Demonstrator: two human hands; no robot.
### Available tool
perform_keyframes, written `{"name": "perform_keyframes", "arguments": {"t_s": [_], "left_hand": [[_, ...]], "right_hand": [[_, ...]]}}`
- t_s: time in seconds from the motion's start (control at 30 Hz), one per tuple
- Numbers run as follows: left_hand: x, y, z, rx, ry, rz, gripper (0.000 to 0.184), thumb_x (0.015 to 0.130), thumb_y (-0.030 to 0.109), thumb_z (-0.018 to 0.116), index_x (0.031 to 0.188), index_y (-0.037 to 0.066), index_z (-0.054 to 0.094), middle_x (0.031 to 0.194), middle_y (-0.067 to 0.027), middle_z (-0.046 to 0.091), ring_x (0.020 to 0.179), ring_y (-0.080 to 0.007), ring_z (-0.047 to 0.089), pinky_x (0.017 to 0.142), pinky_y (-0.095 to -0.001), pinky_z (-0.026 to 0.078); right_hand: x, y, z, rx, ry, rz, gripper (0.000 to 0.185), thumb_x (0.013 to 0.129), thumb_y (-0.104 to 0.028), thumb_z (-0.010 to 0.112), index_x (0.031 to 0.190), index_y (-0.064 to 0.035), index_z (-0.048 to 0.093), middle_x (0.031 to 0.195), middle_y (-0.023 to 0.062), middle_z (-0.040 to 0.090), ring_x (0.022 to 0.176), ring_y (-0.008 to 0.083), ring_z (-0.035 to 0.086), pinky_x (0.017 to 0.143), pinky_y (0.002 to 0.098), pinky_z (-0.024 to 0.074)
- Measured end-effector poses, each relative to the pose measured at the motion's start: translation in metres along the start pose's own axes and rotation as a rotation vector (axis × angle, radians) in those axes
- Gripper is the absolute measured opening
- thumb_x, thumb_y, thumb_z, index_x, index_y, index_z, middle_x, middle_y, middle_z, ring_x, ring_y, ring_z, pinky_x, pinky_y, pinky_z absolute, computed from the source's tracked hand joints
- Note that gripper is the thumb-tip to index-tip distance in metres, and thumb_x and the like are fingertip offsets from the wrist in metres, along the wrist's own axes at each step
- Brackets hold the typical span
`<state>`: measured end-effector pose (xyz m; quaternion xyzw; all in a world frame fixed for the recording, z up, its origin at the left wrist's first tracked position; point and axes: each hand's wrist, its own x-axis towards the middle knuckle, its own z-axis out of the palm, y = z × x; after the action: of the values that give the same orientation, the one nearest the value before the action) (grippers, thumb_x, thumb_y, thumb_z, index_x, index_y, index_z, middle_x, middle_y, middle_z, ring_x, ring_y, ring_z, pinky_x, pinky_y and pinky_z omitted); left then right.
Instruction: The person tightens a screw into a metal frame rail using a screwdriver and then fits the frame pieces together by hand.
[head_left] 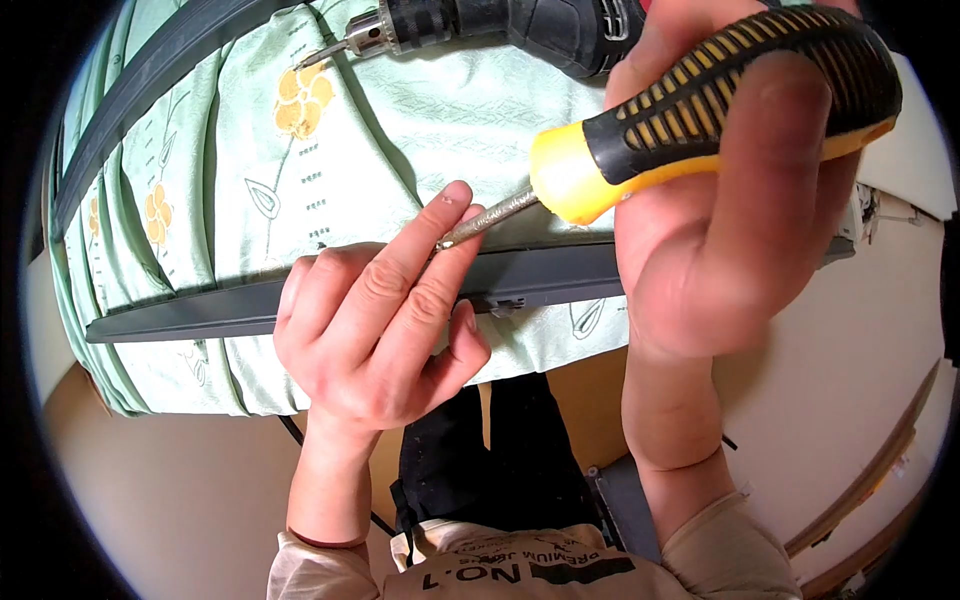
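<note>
A screwdriver (559,174) with a chunky yellow-and-black handle is gripped in my right hand (690,260), thumb pressed along the handle. Its metal shaft slants down left to my left hand (375,325), the tip between the index and middle fingers. Any screw there is hidden. My left hand is closed over a long dark grey strip (190,315), fingers at its upper edge and thumb near its lower edge. A small clip-like piece (505,306) shows on the strip right of the thumb.
The strip lies across a pale green flowered cloth (270,215) on a table. A power drill (420,22) with a bit in its chuck lies at the top. Another curved dark strip (140,95) runs along the upper left. Small items (880,205) are at the right.
</note>
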<state>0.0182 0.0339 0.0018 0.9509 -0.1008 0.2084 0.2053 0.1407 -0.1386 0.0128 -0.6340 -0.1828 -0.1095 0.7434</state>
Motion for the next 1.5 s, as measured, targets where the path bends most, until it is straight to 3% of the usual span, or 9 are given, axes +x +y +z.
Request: {"name": "perform_keyframes", "arguments": {"t_s": [0.13,0.2,0.23,0.3,0.73,0.8,1.5], "left_hand": [[0.0,-0.001,0.003,-0.01,0.02,0.002,0.039,0.068,0.012,0.069,0.104,-0.001,0.079,0.105,-0.0165,0.076,0.071,-0.0227,0.061,0.066,-0.0304,0.051],[-0.001,-0.002,0.008,-0.011,0.098,-0.009,0.033,0.071,0.013,0.068,0.102,0.009,0.08,0.115,-0.0018,0.078,0.068,-0.0138,0.058,0.063,-0.0244,0.044],[0.0,-0.002,0.006,-0.01,0.099,-0.01,0.033,0.071,0.013,0.068,0.102,0.009,0.08,0.115,-0.0018,0.078,0.068,-0.0138,0.058,0.063,-0.0244,0.044],[0.002,-0.003,0.002,-0.006,0.023,0.022,0.039,0.069,0.012,0.069,0.105,0.0,0.079,0.106,-0.0162,0.076,0.07,-0.0215,0.06,0.065,-0.03,0.05],[0.005,-0.002,0.004,-0.025,0.026,0.0,0.047,0.068,0.01,0.067,0.113,0.005,0.08,0.115,-0.0106,0.077,0.067,-0.017,0.056,0.065,-0.0269,0.048],[0.005,-0.003,0.004,-0.021,0.029,-0.002,0.047,0.068,0.01,0.067,0.113,0.005,0.08,0.114,-0.0108,0.077,0.067,-0.0167,0.056,0.065,-0.027,0.048],[0.005,-0.004,0.006,-0.031,0.05,-0.003,0.044,0.07,0.011,0.066,0.111,0.001,0.079,0.116,-0.0139,0.077,0.066,-0.0169,0.058,0.063,-0.0262,0.046]], "right_hand": [[0.005,-0.007,0.005,-0.028,0.032,-0.039,0.088,0.095,-0.053,0.068,0.154,-0.005,0.023,0.089,0.01,0.065,0.076,0.015,0.064,0.075,0.0288,0.0535],[0.008,-0.011,0.008,-0.047,0.033,-0.04,0.088,0.095,-0.053,0.068,0.154,-0.0051,0.023,0.089,0.01,0.065,0.075,0.015,0.063,0.075,0.0288,0.0535],[0.007,-0.013,0.012,-0.056,0.034,-0.032,0.089,0.095,-0.053,0.068,0.155,-0.0052,0.023,0.088,0.01,0.065,0.075,0.0151,0.063,0.075,0.0288,0.0535],[0.008,-0.014,0.018,-0.079,0.035,-0.021,0.089,0.095,-0.053,0.068,0.155,-0.0053,0.022,0.088,0.01,0.065,0.075,0.0151,0.063,0.074,0.0288,0.0535],[0.018,-0.024,0.036,-0.146,0.133,0.046,0.094,0.095,-0.055,0.069,0.158,-0.0058,0.02,0.088,0.0101,0.065,0.074,0.0152,0.063,0.074,0.029,0.0535],[0.018,-0.016,0.029,-0.274,0.092,-0.044,0.094,0.094,-0.055,0.07,0.158,-0.0068,0.021,0.089,0.0104,0.065,0.076,0.0158,0.064,0.077,0.0304,0.0539],[0.016,-0.001,0.009,-0.107,0.029,-0.098,0.083,0.096,-0.048,0.065,0.156,-0.0067,0.025,0.096,0.0117,0.064,0.081,0.0181,0.064,0.078,0.0331,0.0544]]}}
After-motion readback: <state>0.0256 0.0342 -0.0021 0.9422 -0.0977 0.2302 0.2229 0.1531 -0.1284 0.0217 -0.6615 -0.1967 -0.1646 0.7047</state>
